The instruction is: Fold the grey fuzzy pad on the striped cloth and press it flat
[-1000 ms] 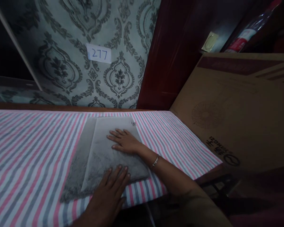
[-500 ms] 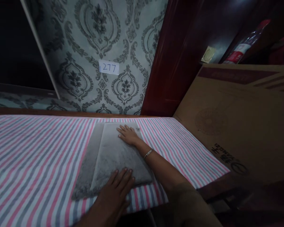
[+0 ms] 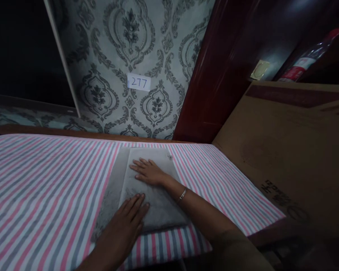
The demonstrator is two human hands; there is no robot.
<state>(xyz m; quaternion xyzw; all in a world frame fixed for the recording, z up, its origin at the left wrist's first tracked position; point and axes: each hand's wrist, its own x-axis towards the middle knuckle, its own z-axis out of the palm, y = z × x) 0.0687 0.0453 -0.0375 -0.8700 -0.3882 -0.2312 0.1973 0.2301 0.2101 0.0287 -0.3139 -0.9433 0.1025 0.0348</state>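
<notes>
Surface: table covered w/ striped cloth (image 3: 45, 180), pink/grey/white bands; wooden edge shows along its far side. Folded grey towel (image 3: 155, 203) lies flat on the cloth, near the front edge, a darker lower layer sticking out to its left side.

Hands: left hand (image 3: 126, 222) open, palm down, fingers spread, pressing the towel's near-left part. Right hand (image 3: 148, 172) open & flat on the towel's far part, fingers pointing left; thin bracelet (image 3: 183, 194) on that wrist. Neither hand grips anything.

Room: dim. Behind the towel, wall w/ grey damask wallpaper (image 3: 124, 56); dark red wood panel (image 3: 211, 75) to the right of it. Large cardboard box (image 3: 293, 150) right of the towel, touching the table end.

Writing: white label (image 3: 139, 82) on the wallpaper reads "277". Box print upside down, not legible. Plastic bottle (image 3: 307, 56), red label, beyond the box; text too small to read.
</notes>
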